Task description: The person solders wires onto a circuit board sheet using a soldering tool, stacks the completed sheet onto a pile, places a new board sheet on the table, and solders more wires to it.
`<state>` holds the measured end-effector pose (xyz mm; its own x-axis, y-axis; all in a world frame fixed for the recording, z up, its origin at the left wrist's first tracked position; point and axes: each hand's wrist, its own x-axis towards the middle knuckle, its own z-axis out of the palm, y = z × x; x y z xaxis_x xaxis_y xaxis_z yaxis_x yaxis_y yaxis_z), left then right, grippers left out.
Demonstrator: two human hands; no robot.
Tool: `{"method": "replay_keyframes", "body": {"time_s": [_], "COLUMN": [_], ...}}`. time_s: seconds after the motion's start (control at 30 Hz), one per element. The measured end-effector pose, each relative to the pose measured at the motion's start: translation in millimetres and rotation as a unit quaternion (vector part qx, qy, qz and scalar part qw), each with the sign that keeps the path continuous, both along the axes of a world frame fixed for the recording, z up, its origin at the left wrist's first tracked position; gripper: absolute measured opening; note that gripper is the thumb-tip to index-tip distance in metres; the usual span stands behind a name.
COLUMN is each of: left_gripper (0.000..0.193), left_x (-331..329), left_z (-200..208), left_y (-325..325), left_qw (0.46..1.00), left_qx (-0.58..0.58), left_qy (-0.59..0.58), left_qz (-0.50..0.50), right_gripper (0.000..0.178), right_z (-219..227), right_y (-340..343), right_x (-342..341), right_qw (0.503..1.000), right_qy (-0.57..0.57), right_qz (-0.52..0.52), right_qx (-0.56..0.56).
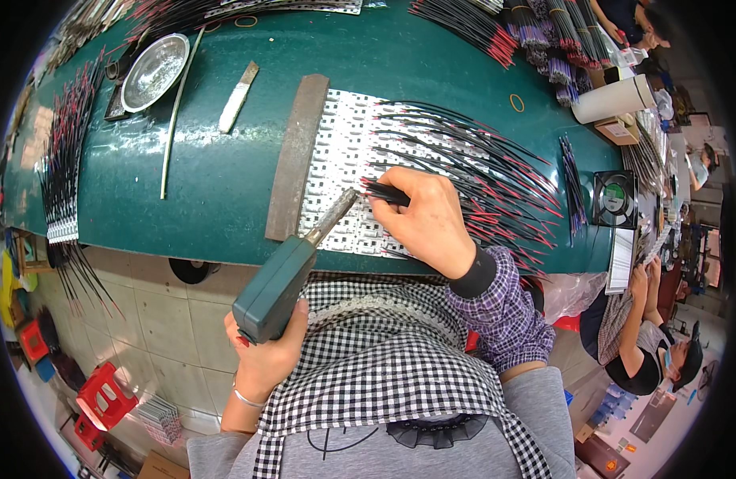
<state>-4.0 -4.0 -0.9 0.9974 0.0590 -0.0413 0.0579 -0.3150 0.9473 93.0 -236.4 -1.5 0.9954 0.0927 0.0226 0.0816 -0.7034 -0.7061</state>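
Observation:
My left hand (266, 359) is wrapped round the body of a dark green soldering gun (274, 286). Its metal tip reaches up to the white circuit board panel (336, 148) on the table, close to the fingers of my right hand (433, 223). Those fingers pinch a small bundle of black wires (390, 193), whose red ends point toward the tip. Rows of black wires with red ends (503, 172) fan out rightward from the panel, partly hidden by my right hand. A flat brown-grey metal bar (297, 160) lies along the panel's left edge.
On the green table (216, 176) are a metal bowl (155, 72), a thin rod (173, 120) and a whitish flat stick (238, 100). A wired panel (63, 227) overhangs the left edge. A small fan (614, 198) and white roll (611, 100) stand right. A co-worker (651, 343) sits at right.

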Motion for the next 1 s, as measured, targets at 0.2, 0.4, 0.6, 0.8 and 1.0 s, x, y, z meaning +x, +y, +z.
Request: {"method": "replay_keyframes", "body": {"time_s": [0.2, 0.4, 0.6, 0.8, 1.0], "left_gripper": [0.013, 0.017, 0.014, 0.012, 0.011], "left_x": [-5, -5, -4, -3, -5], "left_z": [2, -2, -2, 2, 4], "left_y": [4, 3, 1, 0, 2], "left_qw": [0.999, 0.998, 0.999, 1.000, 1.000], "left_qx": [0.042, 0.036, 0.005, 0.003, 0.002], "left_qy": [0.005, -0.040, -0.026, -0.020, 0.004], "left_qz": [0.010, 0.031, 0.017, 0.003, -0.004], "right_gripper": [0.011, 0.012, 0.017, 0.020, 0.019], "right_z": [0, -1, -1, 5, 2], "right_y": [1, -3, -16, -16, -12], "right_x": [0, 5, 22, 26, 17], "right_qw": [1.000, 1.000, 0.998, 0.994, 0.998], "right_qy": [-0.004, 0.000, 0.016, 0.086, 0.035], "right_qz": [0.000, 0.012, 0.055, 0.068, 0.056], "right_qx": [-0.001, -0.015, 0.014, 0.029, 0.015]}}
